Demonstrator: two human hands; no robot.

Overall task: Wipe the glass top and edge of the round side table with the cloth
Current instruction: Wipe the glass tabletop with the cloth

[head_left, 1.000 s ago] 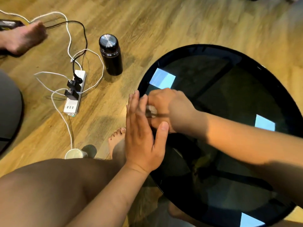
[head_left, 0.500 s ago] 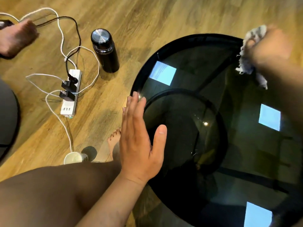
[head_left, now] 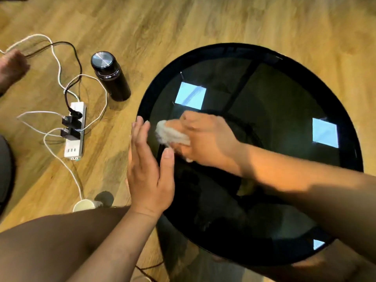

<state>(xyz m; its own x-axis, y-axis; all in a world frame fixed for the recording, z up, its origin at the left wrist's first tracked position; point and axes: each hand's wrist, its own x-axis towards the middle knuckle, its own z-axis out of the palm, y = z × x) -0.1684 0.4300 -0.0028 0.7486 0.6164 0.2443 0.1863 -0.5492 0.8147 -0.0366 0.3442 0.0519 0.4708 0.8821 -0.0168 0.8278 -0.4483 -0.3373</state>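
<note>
Wiping step live: right hand bunches cloth, fingers clenched round it, pressing on glass near left rim of round worktop. Left hand flat at that rim, fingers released, bracing. Next move, likely: sweep cloth across glass, then round edge.

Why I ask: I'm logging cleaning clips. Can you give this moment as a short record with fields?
table: round side table, dark glass top, black rim
cloth: pale cloth, bunched, on the glass near the left edge
right hand: right hand grips the cloth and holds it down on the glass
left hand: left hand flat, fingers straight, at the table's left rim; contact unclear
floor: black flask upright, power strip with plugs and cables, white cup
</note>
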